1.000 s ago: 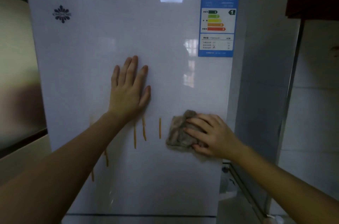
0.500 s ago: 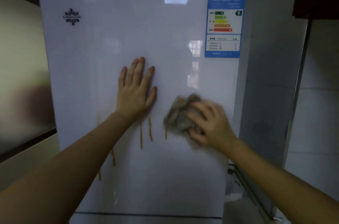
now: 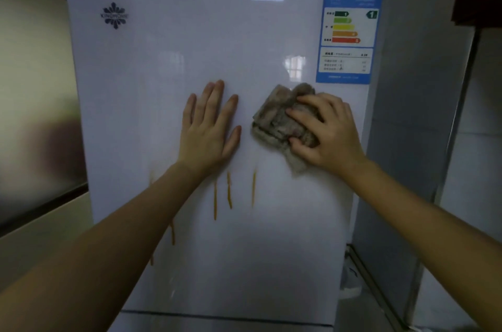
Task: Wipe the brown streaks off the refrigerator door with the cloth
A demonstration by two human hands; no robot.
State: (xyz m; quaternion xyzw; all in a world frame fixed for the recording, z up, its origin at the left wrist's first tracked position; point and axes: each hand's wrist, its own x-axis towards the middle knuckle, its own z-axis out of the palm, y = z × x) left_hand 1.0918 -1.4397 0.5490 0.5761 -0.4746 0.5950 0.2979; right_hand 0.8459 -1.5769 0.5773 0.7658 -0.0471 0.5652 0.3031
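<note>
The left hand (image 3: 209,127) lies flat on the refrigerator door (image 3: 163,59), fingers straight, its grip holding nothing. Beside it, the right hand (image 3: 326,133) has its grip curled round the cloth (image 3: 277,119), pressed to the door near its right edge, just above the brown streaks (image 3: 229,190) and below the blue label (image 3: 349,32)

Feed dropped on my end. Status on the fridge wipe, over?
Left hand flat on door. Right hand holds cloth against door, above and right of brown streaks. Streaks unwiped. Nothing in the way.
</note>
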